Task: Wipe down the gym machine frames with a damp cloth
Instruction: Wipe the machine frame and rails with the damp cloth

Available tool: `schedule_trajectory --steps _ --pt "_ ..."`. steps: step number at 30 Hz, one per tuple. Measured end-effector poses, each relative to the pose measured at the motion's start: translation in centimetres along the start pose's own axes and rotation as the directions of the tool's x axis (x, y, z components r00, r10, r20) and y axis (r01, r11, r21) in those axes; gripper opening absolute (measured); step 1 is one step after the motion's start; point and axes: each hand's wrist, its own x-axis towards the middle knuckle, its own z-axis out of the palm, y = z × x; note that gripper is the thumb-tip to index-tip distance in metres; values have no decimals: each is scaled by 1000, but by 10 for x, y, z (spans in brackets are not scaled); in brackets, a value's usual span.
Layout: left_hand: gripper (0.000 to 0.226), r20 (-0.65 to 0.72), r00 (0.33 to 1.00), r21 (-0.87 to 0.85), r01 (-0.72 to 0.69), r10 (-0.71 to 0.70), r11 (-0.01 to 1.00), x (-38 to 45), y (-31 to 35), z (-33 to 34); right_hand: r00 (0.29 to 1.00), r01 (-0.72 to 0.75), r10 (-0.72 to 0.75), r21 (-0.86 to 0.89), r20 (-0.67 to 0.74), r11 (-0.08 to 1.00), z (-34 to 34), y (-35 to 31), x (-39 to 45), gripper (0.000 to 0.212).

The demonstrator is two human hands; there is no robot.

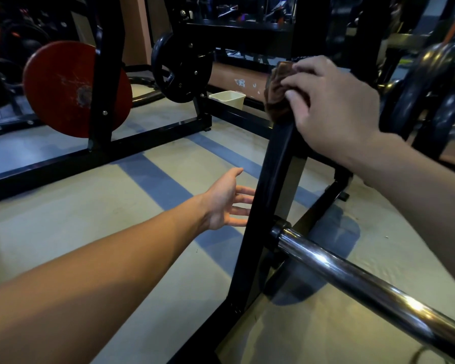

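Right hand (334, 109) grips a bunched dark brown cloth (277, 95), fingers curled over it, pressing it against the upper part of a slanted black steel frame post (271, 179). The cloth sits under and just beyond the fingertips, crumpled, its folds hanging against the post. Left hand (226, 200) hovers low beside the same post, fingers spread and relaxed, holding nothing.

The pale floor (63, 227), crossed by blue-grey stripes, is carrying the black machine frame (263, 206) on its base rails, while a small cream tub (227, 99) is sitting on it at the back, just behind the far rail.
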Motion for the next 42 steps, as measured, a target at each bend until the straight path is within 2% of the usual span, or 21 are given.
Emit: schedule_trajectory --steps 4,8,10,14,16,18,20,23,25,26,28,29,30,31,32,33,34,35,37,40,42 --pt "71 8 1000 18 -6 6 1000 -2 1 2 999 15 -17 56 36 998 18 -11 -40 34" --pt "66 -7 1000 25 -29 29 999 -3 0 4 941 240 -243 42 236 970 38 -29 -111 29" --pt "70 -8 1000 12 -28 28 1000 -2 0 4 934 261 -265 49 239 964 36 -24 -106 28" --pt "69 -23 1000 -12 -10 9 1000 -2 0 2 997 61 -64 70 47 996 14 -2 -39 32" --pt "66 -35 999 -28 -16 15 999 -4 1 1 999 -32 31 96 18 995 9 1 -21 35" --pt "64 -58 998 -42 -26 24 999 -6 4 -2 998 -55 53 112 22 992 12 -7 -27 35" --pt "62 -98 994 -57 -44 38 997 -7 9 -8 996 23 -30 87 85 996 20 -20 -56 31" --pt "55 -178 980 -44 -99 89 994 -10 16 -22 939 178 -186 54 289 982 35 -45 -111 25" --pt "50 -217 969 -6 -123 119 992 -14 18 -32 885 42 -141 226 444 973 39 -65 -129 25" --pt "48 -231 965 24 -122 124 992 -18 18 -38 831 -122 -96 347 548 930 42 -74 -133 25" --pt "44 -241 963 63 -110 122 992 -24 21 -47 655 -529 -32 488 755 695 46 -90 -127 22" --pt "41 -249 961 65 -103 116 993 -27 21 -52 569 -713 7 489 822 502 49 -96 -125 20" --pt "40 -257 960 80 -98 115 992 -29 22 -54 458 -862 23 438 889 257 52 -99 -121 21" --pt "39 -270 956 92 -95 117 991 -31 23 -57 325 -946 -32 325 945 -5 54 -101 -118 26" --pt "38 -282 951 93 -104 127 990 -31 24 -60 210 -958 -136 176 968 -225 54 -102 -114 32" --pt "36 -290 947 97 -115 138 989 -30 24 -64 148 -922 -236 48 960 -383 53 -102 -110 34" --pt "34 -299 942 117 -124 155 985 -30 25 -67 132 -870 -310 -40 942 -492 51 -104 -106 33" --pt "30 -315 932 146 -138 178 980 -32 26 -69 138 -816 -346 -91 928 -570 50 -107 -102 33" --pt "22 -384 892 236 -156 240 959 -35 25 -73 139 -747 -310 -106 941 -657 46 -117 -99 31" --pt "18 -448 821 482 -113 355 869 -38 25 -85 103 -743 -226 -76 969 -665 52 -131 -104 43" --pt "27 -368 895 552 -7 251 834 -44 27 -88 78 -745 -192 -71 978 -664 58 -138 -110 44"
